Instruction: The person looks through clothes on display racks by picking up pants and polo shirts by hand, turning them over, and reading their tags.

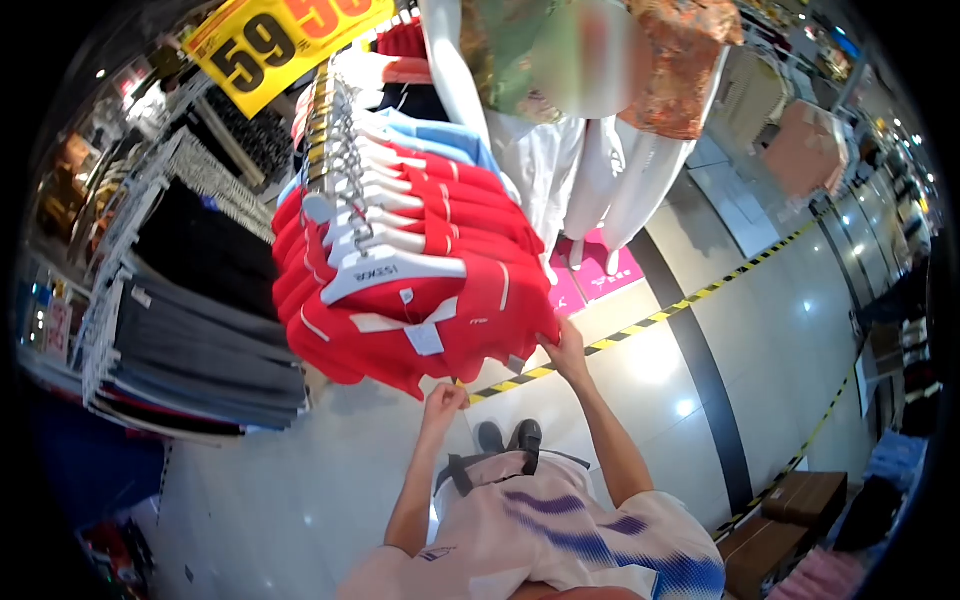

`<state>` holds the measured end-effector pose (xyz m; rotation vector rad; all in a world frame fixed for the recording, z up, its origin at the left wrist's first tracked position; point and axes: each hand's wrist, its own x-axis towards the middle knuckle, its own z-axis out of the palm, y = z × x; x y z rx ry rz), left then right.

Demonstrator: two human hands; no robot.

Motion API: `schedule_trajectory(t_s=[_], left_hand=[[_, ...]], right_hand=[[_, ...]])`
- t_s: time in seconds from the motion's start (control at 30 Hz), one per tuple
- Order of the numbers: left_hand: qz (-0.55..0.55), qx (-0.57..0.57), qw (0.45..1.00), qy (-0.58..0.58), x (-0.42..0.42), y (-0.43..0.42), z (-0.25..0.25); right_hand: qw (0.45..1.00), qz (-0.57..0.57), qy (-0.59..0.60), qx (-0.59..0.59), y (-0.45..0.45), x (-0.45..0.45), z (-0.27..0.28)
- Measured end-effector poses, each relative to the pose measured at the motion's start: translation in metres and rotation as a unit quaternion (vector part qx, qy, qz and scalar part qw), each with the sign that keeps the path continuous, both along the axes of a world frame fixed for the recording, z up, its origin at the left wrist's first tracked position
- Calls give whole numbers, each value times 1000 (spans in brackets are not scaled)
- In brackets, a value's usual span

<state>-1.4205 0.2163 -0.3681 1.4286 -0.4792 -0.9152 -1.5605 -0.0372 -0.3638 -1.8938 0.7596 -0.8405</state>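
Observation:
A red polo shirt (490, 310) with a white collar hangs at the front of a row of similar red shirts. It is on a white hanger (395, 272), and a white tag (424, 340) lies at its neck. My right hand (566, 352) is closed on the shirt's right edge. Just below the shirt's lower edge, my left hand (445, 406) has its fingers curled together. What they hold, if anything, is too small to make out.
Dark folded trousers (200, 345) hang on a rack to the left. A yellow price sign (270, 50) stands above the rail. White mannequins (620, 180) stand behind on a pink base (605, 268). Striped tape (640, 320) crosses the tiled floor; brown boxes (805, 497) sit at lower right.

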Motion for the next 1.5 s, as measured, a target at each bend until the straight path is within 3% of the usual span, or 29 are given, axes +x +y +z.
schedule_trajectory(t_s=[0.07, 0.17, 0.33, 0.4, 0.43, 0.73, 0.8, 0.87, 1.0, 1.3, 1.37, 1.5], left_hand=[[-4, 3, 1000, 2, -4, -7, 0], [-51, -11, 999, 2, -4, -14, -3], [-108, 15, 994, 11, -3, -31, -25], [-153, 42, 987, 16, -4, -42, -30], [-172, 48, 984, 21, -5, -48, -33], [-261, 89, 961, -17, -43, -110, -37], [-262, 116, 958, -4, -60, -128, -38], [-273, 133, 953, -6, -79, -154, -49], [-297, 183, 937, -35, -132, -233, -56], [-380, 93, 919, -43, -286, -439, -7], [-379, 105, 919, -17, -304, -464, -16], [-386, 126, 913, -36, -324, -510, -33]], right_hand=[[995, 28, 91, 35, 0, 2, -21], [994, 31, 100, 36, 11, 5, -41], [990, 23, 135, 15, 23, 0, -39], [983, 51, 161, 72, 26, -8, -24], [980, 46, 156, 112, 28, -12, -8], [975, 89, 114, 167, -8, -57, -51], [973, 119, 164, 113, -29, -66, -56], [971, 161, 170, 38, -54, -84, -63], [967, 191, 171, 6, -115, -154, -62], [970, 66, 211, 105, -260, -346, -73], [969, 41, 185, 157, -283, -372, -68], [964, 42, 229, 125, -322, -400, -82]])
